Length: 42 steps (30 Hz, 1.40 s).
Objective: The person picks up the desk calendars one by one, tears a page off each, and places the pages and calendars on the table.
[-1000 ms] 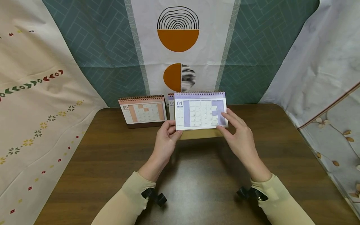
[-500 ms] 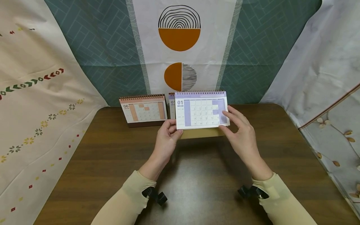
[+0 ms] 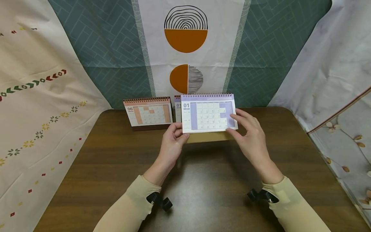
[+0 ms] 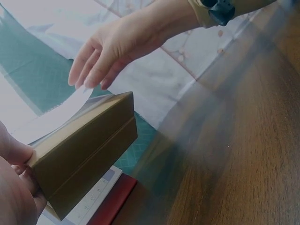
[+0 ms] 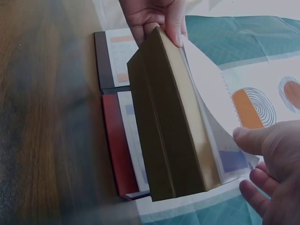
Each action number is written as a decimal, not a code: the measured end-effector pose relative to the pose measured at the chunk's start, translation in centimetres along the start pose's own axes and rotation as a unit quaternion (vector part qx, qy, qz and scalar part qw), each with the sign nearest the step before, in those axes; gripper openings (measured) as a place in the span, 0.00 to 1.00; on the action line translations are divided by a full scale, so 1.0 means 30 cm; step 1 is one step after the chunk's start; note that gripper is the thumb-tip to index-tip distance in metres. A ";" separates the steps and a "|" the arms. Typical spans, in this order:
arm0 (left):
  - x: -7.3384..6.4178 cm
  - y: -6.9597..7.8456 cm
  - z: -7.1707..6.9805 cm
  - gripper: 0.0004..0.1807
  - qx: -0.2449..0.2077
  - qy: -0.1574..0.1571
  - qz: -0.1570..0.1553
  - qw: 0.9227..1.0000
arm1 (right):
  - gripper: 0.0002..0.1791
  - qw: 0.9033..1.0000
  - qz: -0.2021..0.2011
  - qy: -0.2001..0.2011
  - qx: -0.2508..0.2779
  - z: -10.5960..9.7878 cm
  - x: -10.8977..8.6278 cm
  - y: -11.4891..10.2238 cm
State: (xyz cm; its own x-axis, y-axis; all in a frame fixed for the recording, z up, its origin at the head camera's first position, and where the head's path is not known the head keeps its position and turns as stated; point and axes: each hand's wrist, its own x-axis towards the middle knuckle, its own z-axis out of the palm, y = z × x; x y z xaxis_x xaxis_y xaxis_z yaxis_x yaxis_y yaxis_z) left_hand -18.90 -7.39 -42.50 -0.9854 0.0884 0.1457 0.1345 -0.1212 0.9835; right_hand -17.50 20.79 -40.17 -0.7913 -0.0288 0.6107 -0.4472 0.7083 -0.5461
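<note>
A purple-and-white spiral desk calendar (image 3: 209, 116), its page marked 01, is held up over the back of the table. My left hand (image 3: 171, 144) grips its lower left corner, thumb in front. At the lower right corner my right hand (image 3: 251, 140) pinches the page, which bows away from the pages behind it in the right wrist view. The calendar's gold base (image 4: 89, 150) is tilted, its underside showing in the left wrist view. Behind it stands another calendar with a red base (image 5: 118, 145), mostly hidden in the head view.
An orange desk calendar (image 3: 149, 112) marked 06 stands at the back left of the brown wooden table (image 3: 121, 180). A green-and-white cloth (image 3: 255, 64) hangs right behind the table's far edge. Patterned cloths hang along both sides.
The page's lower right corner and my right hand have shifted slightly to the right. My left hand keeps its grip on the calendar, and the standing calendars stay put.
</note>
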 end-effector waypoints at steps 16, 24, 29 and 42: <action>0.001 -0.001 -0.002 0.16 -0.007 0.002 -0.001 1.000 | 0.20 0.994 -0.086 0.046 -0.041 -0.026 0.016 0.025; 0.001 -0.011 0.001 0.17 0.004 -0.012 -0.003 1.000 | 0.11 0.977 -0.156 0.110 -0.098 -0.065 0.066 0.031; 0.001 -0.016 0.001 0.17 0.010 -0.017 0.001 1.000 | 0.11 0.976 -0.162 0.103 -0.101 -0.071 0.083 0.035; 0.002 -0.015 -0.006 0.17 0.017 -0.028 0.007 0.999 | 0.12 0.984 -0.147 0.078 -0.069 -0.065 0.104 0.044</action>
State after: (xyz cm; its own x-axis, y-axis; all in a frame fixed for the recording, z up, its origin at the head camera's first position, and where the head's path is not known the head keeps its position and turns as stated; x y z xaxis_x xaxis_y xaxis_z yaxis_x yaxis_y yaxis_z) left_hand -19.05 -7.49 -42.94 -0.9761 0.1421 0.1645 0.1527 -0.0900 0.9842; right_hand -19.73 23.01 -37.87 -0.5576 -0.1468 0.8170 -0.5785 0.7746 -0.2557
